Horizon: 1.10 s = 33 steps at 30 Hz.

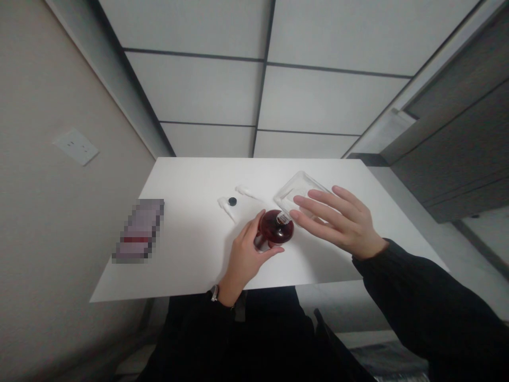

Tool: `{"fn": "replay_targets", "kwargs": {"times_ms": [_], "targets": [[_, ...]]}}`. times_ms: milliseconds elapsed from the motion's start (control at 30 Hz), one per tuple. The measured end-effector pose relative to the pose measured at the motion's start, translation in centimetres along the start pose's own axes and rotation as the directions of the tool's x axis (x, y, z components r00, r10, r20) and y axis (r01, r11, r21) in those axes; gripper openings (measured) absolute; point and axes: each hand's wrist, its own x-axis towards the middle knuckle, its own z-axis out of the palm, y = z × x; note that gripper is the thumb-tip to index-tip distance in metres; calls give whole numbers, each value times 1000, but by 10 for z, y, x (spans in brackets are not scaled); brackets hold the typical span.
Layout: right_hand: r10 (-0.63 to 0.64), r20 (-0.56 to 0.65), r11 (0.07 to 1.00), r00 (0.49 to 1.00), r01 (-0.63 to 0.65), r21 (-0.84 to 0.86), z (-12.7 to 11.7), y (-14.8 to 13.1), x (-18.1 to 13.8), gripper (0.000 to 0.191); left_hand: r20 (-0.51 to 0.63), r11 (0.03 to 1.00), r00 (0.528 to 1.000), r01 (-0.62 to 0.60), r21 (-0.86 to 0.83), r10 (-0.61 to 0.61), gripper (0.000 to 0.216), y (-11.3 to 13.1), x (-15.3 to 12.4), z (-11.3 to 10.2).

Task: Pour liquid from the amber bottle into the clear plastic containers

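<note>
Fingers of my left hand [246, 249] wrap round a dark red, glossy, rounded bottle [274, 228], held near the front middle of the table. A small white barcode label shows on its upper side; the lower part is partly hidden by the hand. My right hand [338, 217] hovers just to the right, fingers stretched out and spread, holding nothing. Its fingertips come close to the bottle and overlap a clear plastic tray [287, 192] that lies behind. Farther left, a small round black cap [233, 201] rests beside a thin white sheet or wrapper [227, 207].
The white table [191, 239] has its near edge close to my body. On its left side lies a pixelated, pinkish oblong item [139, 228]. A wall with a power outlet [76, 147] stands at left, and pale panels [207, 95] rise behind the table.
</note>
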Motion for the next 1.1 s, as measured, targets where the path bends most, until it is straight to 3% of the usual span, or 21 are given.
{"fn": "replay_targets", "kwargs": {"times_ms": [500, 700, 900, 1100], "targets": [[-10, 15, 997, 1000, 9, 82, 0, 5, -4, 42, -12, 1000, 1000, -10, -4, 10, 94, -2, 0, 1], [-61, 14, 998, 998, 61, 14, -1, 7, 1, 34, 0, 1000, 1000, 8, -19, -8, 93, 0, 0, 0], [-68, 62, 998, 996, 67, 23, -2, 10, -3, 50, -3, 1000, 1000, -2, -15, 2, 93, 0, 0, 0], [-153, 111, 982, 982, 164, -95, -4, 12, -2, 44, -7, 1000, 1000, -12, -9, 12, 95, -2, -1, 1]]}}
